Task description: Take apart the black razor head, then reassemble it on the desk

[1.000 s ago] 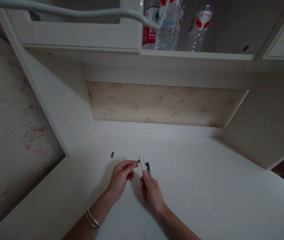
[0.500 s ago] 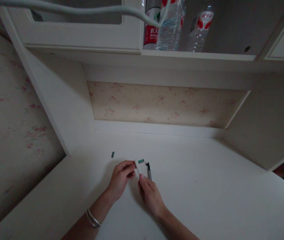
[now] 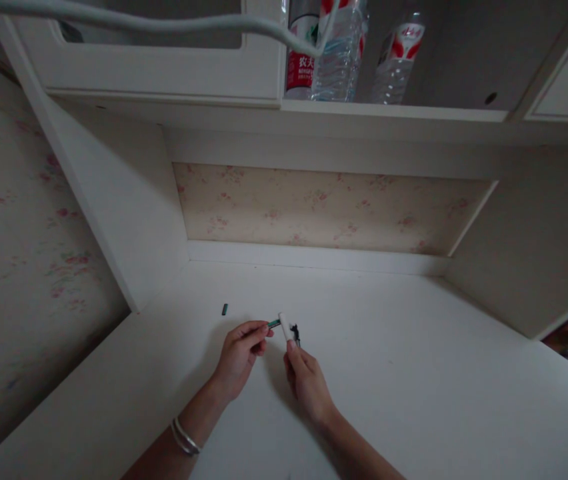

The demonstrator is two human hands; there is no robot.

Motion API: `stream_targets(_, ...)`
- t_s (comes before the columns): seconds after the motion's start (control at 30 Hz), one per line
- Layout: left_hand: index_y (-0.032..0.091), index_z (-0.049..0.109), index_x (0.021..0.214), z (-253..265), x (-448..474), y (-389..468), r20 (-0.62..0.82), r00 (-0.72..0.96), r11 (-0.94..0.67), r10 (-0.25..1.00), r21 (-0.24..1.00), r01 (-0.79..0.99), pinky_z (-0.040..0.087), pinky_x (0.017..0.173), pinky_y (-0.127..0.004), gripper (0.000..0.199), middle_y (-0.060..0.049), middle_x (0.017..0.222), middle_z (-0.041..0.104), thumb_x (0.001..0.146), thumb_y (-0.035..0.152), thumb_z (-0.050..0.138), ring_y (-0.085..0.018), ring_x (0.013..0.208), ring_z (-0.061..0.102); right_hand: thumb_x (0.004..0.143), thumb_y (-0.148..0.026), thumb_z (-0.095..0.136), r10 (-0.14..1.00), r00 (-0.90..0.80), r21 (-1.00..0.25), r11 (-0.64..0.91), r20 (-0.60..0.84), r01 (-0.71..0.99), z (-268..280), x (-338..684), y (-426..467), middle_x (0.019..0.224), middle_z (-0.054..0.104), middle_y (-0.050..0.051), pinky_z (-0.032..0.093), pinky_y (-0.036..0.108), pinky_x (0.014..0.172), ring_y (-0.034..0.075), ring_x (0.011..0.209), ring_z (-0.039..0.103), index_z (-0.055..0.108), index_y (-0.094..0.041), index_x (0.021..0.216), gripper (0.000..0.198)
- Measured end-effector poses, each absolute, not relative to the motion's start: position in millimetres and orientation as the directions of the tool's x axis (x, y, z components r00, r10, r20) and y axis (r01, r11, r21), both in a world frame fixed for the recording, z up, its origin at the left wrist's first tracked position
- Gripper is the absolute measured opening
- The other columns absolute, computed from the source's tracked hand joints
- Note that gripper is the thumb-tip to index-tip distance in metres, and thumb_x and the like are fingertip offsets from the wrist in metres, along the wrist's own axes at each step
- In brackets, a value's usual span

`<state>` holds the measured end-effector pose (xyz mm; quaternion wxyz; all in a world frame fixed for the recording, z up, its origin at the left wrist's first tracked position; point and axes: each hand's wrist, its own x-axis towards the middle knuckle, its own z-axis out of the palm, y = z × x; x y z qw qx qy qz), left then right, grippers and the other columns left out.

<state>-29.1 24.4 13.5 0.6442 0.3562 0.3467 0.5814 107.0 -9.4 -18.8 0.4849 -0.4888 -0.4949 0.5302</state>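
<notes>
Flowered wallpaper [image 3: 324, 207] is framed by white panels beyond a plain white worktop [image 3: 389, 400], all of it dimly lit. Over this surface a slim white piece [image 3: 285, 328] is held, turned so that a narrow, smooth side with a rounded far end is shown; it is tilted, with the far end leaning to the left. Its near end is grasped by the right hand [image 3: 308, 387], the thumb being laid along it and the other fingers curled beneath. Just to the left of the white piece, a thin green strip [image 3: 273, 324] with a dark edge is pinched between the thumb and forefinger of the left hand [image 3: 238, 357]. The strip is pointed at the white piece's side, close to the far end, and is seen to meet it there; whether it is seated inside cannot be told. Just to the right of the white piece, a small black item [image 3: 296, 331] with an uneven outline is seen, its lower part hidden by the right hand. Farther to the left of the white piece, and slightly beyond it, a small dark green piece [image 3: 225, 309] is left lying on the worktop, apart from both hands. Silvery bands [image 3: 185, 438] are worn on the left wrist. High beyond the white piece, clear bottles [image 3: 337, 67] with red labels are stood on a shelf [image 3: 394, 113].
</notes>
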Motion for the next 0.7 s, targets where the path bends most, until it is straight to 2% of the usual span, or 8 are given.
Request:
stream_targets(0.2, 0.013, 0.070, 0.078, 13.3, -28.9, 24.3, -0.013, 0.091, 0.058, 0.996, 0.861, -0.505, 0.037, 0.052, -0.017, 0.016, -0.004, 0.071, 0.065, 0.065, 0.022, 0.074, -0.006, 0.055, 0.050, 0.086, -0.066, 0.037, 0.989, -0.144, -0.998, 0.026, 0.016, 0.064, -16.4, 107.5, -12.5, 0.050, 0.035, -0.005, 0.019, 0.023, 0.041, 0.009, 0.045, 0.028, 0.041, -0.019, 0.059, 0.054)
stream_targets(0.37, 0.012, 0.070, 0.079, 14.6, -28.4, 23.9, -0.019, 0.076, 0.054, 0.997, 0.874, -0.482, 0.037, 0.052, -0.018, 0.019, -0.007, 0.073, 0.067, 0.065, 0.024, 0.074, -0.007, 0.055, 0.050, 0.085, -0.067, 0.036, 1.000, -0.024, -1.000, 0.012, 0.011, 0.029, -18.8, 110.6, -10.0, 0.051, 0.034, -0.005, 0.019, 0.023, 0.041, 0.010, 0.045, 0.027, 0.041, -0.020, 0.060, 0.054)
stream_targets(0.53, 0.013, 0.071, 0.077, 15.8, -27.8, 23.5, -0.013, 0.062, 0.041, 0.998, 0.878, -0.477, 0.037, 0.053, -0.019, 0.018, -0.004, 0.072, 0.066, 0.063, 0.023, 0.075, -0.007, 0.056, 0.050, 0.084, -0.068, 0.038, 0.992, -0.129, -0.998, 0.012, 0.003, 0.067, -19.3, 107.7, -12.0, 0.052, 0.036, -0.004, 0.019, 0.023, 0.042, 0.010, 0.046, 0.027, 0.043, -0.019, 0.060, 0.054)
stream_targets(0.7, 0.012, 0.071, 0.079, 16.5, -28.2, 24.2, -0.021, 0.055, 0.044, 0.998, 0.886, -0.462, 0.037, 0.052, -0.018, 0.021, -0.007, 0.072, 0.067, 0.063, 0.025, 0.075, -0.007, 0.055, 0.050, 0.080, -0.070, 0.042, 0.999, -0.001, -0.998, -0.054, -0.054, -0.018, -13.7, 115.0, -6.0, 0.050, 0.032, -0.006, 0.018, 0.023, 0.040, 0.009, 0.042, 0.023, 0.041, -0.020, 0.060, 0.054)
